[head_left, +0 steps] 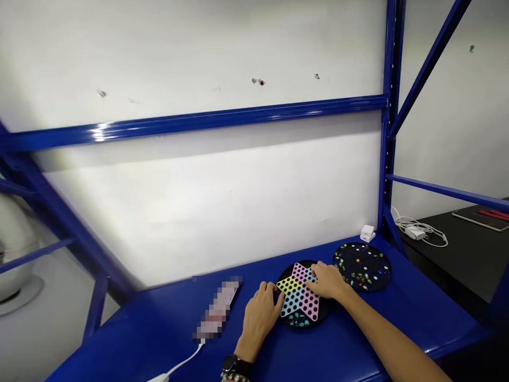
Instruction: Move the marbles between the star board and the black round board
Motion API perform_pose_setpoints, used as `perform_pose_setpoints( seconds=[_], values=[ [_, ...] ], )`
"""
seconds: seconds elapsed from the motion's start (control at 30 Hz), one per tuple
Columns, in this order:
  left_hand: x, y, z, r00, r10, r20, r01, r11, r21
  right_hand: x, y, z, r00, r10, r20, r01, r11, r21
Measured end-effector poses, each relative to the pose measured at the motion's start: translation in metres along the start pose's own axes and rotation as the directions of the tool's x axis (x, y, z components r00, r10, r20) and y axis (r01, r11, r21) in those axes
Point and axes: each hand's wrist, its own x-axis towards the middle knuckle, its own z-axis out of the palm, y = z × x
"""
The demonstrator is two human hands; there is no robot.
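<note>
A star-shaped Chinese checkers board [293, 293], pink, yellow and light blue with rows of dark holes, lies over a round black tray [324, 314]. Blue-green pieces [298, 319] show in the tray below the star's lower edge. My left hand [260, 313], with a dark watch on the wrist, curls its fingers and thumb at the board's left side by the tray rim. On the upper right of the star, my right hand [329, 281] grips the board, thumb over its surface and fingers at its far points. Its hold underneath is hidden.
A second round black tray [360, 286] with scattered coloured pieces lies to the right. White adapters [367, 233] stand behind it. A blurred-out flat object [218, 310] with a white cable lies left. Blue frame bars [199, 121] surround the blue table; a black table [457, 254] adjoins right.
</note>
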Motion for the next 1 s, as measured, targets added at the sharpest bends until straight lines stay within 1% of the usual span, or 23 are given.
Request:
perform_pose_setpoints(
  seconds=[0.13,0.23,0.33,0.4,0.5,0.53,0.73,0.8,0.93,1.0],
  values=[
    [-0.001,0.008,-0.001,0.998,0.053,0.031,-0.055,0.996,0.067,-0.002,-0.003,0.0,0.999,0.034,-0.012,-0.034,0.999,0.025],
    [-0.002,0.014,0.003,0.998,0.032,0.053,-0.037,0.994,0.106,-0.003,-0.006,0.002,0.999,0.041,-0.024,-0.039,0.997,0.062],
    [-0.003,0.016,0.006,0.995,-0.004,0.103,-0.007,0.994,0.107,-0.002,-0.005,0.003,0.999,0.033,-0.04,-0.03,0.997,0.073],
    [-0.003,0.014,0.006,0.99,0.035,0.134,-0.05,0.992,0.112,-0.002,-0.005,0.003,0.999,0.028,-0.047,-0.025,0.998,0.059],
    [-0.003,0.012,0.007,0.978,0.135,0.157,-0.155,0.98,0.126,-0.003,-0.005,0.001,0.999,0.023,-0.038,-0.021,0.999,0.039],
    [-0.003,0.011,0.007,0.977,0.145,0.159,-0.167,0.977,0.132,-0.003,-0.005,0.0,0.999,0.022,-0.034,-0.021,0.999,0.035],
    [-0.003,0.009,0.009,0.985,0.061,0.161,-0.08,0.99,0.115,-0.003,-0.006,-0.002,0.999,0.023,-0.042,-0.022,0.999,0.034],
    [-0.003,0.009,0.007,0.984,0.066,0.166,-0.086,0.99,0.114,-0.003,-0.005,0.0,0.998,0.037,-0.042,-0.036,0.999,0.031],
    [-0.004,0.008,0.002,0.974,0.112,0.199,-0.137,0.984,0.118,-0.002,-0.004,0.001,0.998,0.047,-0.041,-0.046,0.999,0.025],
    [-0.002,0.007,0.001,0.974,0.059,0.217,-0.085,0.99,0.111,-0.002,-0.004,0.001,0.998,0.052,-0.043,-0.051,0.998,0.027]
  ],
)
